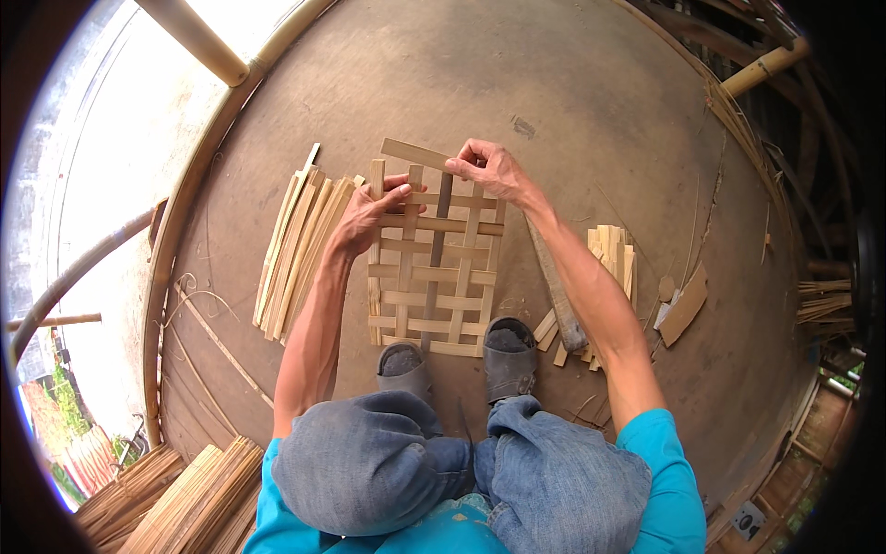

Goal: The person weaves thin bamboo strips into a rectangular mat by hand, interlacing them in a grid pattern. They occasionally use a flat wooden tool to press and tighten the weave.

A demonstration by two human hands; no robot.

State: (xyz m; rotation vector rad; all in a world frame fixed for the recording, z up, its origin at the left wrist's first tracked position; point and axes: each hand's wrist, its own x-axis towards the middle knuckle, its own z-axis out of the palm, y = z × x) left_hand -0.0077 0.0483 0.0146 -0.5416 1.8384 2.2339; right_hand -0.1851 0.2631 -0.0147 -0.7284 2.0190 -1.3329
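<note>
A woven bamboo lattice (449, 274) of flat pale strips, with one dark upright strip (431, 286), stands or lies in front of my sandalled feet; its lower edge meets the sandals. My left hand (367, 214) grips its upper left part, thumb on the near face and fingers partly behind the strips. At the top edge my right hand (494, 173) pinches the right end of a loose bamboo strip (413, 152) between thumb and fingers. That strip slants across the upper ends of the uprights, its left end higher. Whether it is threaded among them I cannot tell.
Long bamboo strips (300, 249) lie piled left of the lattice. Shorter strips (611, 254) and a flat wooden bar (556, 291) lie to the right, partly behind my right forearm. Further right is a cardboard piece (684, 304). Strip bundles (198, 503) fill the lower left.
</note>
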